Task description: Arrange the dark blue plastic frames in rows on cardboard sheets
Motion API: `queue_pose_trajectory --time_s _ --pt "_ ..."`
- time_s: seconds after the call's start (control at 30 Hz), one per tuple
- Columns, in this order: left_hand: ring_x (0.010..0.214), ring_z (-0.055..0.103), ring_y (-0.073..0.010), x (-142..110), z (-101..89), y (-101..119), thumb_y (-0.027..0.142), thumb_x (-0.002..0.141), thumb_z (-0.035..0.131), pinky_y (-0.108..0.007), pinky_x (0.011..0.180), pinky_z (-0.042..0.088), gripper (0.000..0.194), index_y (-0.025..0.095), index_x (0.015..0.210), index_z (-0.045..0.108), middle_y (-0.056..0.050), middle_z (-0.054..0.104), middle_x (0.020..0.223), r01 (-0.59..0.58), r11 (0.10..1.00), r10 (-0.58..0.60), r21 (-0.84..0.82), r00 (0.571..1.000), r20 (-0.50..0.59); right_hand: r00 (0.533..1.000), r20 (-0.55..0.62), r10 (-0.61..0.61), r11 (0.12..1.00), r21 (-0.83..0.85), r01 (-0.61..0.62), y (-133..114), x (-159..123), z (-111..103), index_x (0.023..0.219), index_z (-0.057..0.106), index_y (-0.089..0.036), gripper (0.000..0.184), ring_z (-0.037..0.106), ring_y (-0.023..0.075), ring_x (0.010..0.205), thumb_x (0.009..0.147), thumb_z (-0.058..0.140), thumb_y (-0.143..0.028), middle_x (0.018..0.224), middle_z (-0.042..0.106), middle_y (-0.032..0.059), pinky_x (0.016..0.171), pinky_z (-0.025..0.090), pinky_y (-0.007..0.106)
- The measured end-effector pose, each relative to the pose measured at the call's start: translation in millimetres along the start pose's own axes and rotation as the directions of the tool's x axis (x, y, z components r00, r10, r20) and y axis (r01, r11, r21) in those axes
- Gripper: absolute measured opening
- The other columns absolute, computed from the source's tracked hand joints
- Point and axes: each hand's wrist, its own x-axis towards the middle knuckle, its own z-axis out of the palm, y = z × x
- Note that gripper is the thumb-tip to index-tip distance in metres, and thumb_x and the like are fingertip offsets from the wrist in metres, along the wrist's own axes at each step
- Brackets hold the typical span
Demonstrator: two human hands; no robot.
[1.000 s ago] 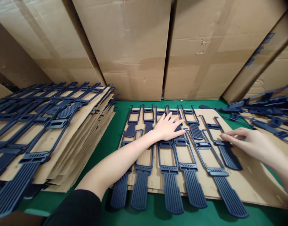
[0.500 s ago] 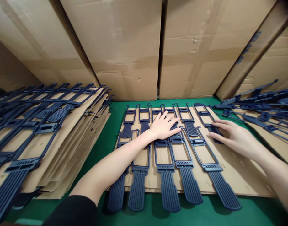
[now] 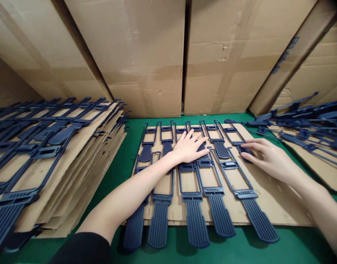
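Note:
Several dark blue plastic parts [image 3: 215,183] with ribbed ends lie in rows on a cardboard sheet [image 3: 270,205] on the green table. My left hand [image 3: 189,148] lies flat and open on the middle parts, fingers spread. My right hand [image 3: 267,157] rests with fingers stretched on the rightmost far part [image 3: 236,137], pressing its ribbed end near the sheet's far right corner.
A tall stack of cardboard sheets [image 3: 75,172] layered with the same blue parts stands at the left. Another sheet with loose blue parts [image 3: 308,135] lies at the right. Large cardboard boxes [image 3: 146,58] wall off the back. Green table surface [image 3: 295,249] shows in front.
My right hand slid the rightmost part away from me to the far right of the sheet, in line with the back row. My left hand stayed flat on the middle parts.

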Motion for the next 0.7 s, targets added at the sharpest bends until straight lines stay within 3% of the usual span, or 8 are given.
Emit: queue_pose_trajectory --time_s 0.23,0.33,0.4,0.47,0.57,0.63,0.7 --pt "0.140 0.011 -0.0294 -0.3 -1.3 0.2 0.061 0.091 0.021 -0.050 0.112 0.009 0.063 0.026 0.142 0.031 -0.005 0.029 0.149 0.001 1.000 -0.001 -0.014 1.000 -0.006 1.000 0.015 0.022 1.000 0.005 -0.022 -4.7 3.1 5.0 0.109 0.063 -0.022 0.045 0.054 0.0248 0.110 0.085 0.042 -0.054 0.124 0.053 0.0067 0.095 0.043 0.039" --pt "0.140 0.010 -0.0295 0.2 -0.9 -0.8 0.061 0.090 0.021 -0.051 0.112 0.010 0.063 0.026 0.142 0.031 -0.005 0.029 0.150 -0.003 1.000 0.003 -0.020 1.000 -0.007 0.998 -0.053 0.042 0.998 -0.036 -0.044 11.9 3.8 -7.3 0.109 0.062 -0.021 0.046 0.053 0.0244 0.112 0.085 0.043 -0.054 0.123 0.055 0.0072 0.097 0.041 0.037" --pt "0.140 0.011 -0.0292 0.9 -0.5 -1.5 0.061 0.090 0.021 -0.051 0.112 0.011 0.063 0.026 0.142 0.031 -0.004 0.028 0.150 -0.001 1.000 0.000 -0.020 1.000 -0.010 0.981 -0.148 0.127 0.983 -0.115 -0.144 32.6 2.0 -19.7 0.108 0.062 -0.018 0.044 0.054 0.0249 0.110 0.084 0.045 -0.051 0.118 0.059 0.0086 0.095 0.041 0.036" --pt "0.140 0.011 -0.0292 1.7 -0.2 -2.1 0.061 0.090 0.022 -0.050 0.112 0.012 0.063 0.026 0.141 0.032 -0.004 0.029 0.150 0.003 1.000 -0.003 -0.011 1.000 -0.015 0.937 -0.206 0.281 0.920 -0.219 -0.324 56.5 -2.5 -30.8 0.109 0.062 -0.017 0.044 0.055 0.0271 0.107 0.084 0.044 -0.049 0.115 0.061 0.0106 0.089 0.044 0.037" --pt "0.140 0.011 -0.0290 2.5 0.0 -3.0 0.060 0.090 0.022 -0.050 0.112 0.011 0.063 0.025 0.141 0.033 -0.005 0.029 0.149 -0.001 1.000 0.001 0.005 1.000 -0.019 0.831 -0.169 0.530 0.762 -0.334 -0.554 85.6 -11.0 -37.4 0.116 0.058 -0.017 0.052 0.056 0.0314 0.103 0.084 0.041 -0.054 0.113 0.061 0.0145 0.077 0.046 0.039" --pt "0.140 0.011 -0.0289 2.8 0.0 -3.7 0.060 0.090 0.022 -0.050 0.112 0.012 0.063 0.026 0.141 0.033 -0.004 0.029 0.149 -0.011 1.000 0.011 0.009 1.000 -0.024 0.777 -0.109 0.620 0.700 -0.370 -0.611 95.8 -14.5 -34.5 0.120 0.055 -0.018 0.053 0.056 0.0325 0.103 0.084 0.042 -0.053 0.115 0.059 0.0158 0.076 0.045 0.040" --pt "0.140 0.012 -0.0288 3.1 0.2 -4.4 0.060 0.091 0.022 -0.050 0.112 0.013 0.062 0.027 0.141 0.033 -0.003 0.029 0.150 -0.014 1.000 0.014 0.012 0.999 -0.031 0.760 -0.096 0.642 0.686 -0.370 -0.626 99.2 -15.4 -29.4 0.122 0.055 -0.019 0.049 0.054 0.0335 0.105 0.083 0.044 -0.049 0.118 0.056 0.0169 0.077 0.044 0.041"
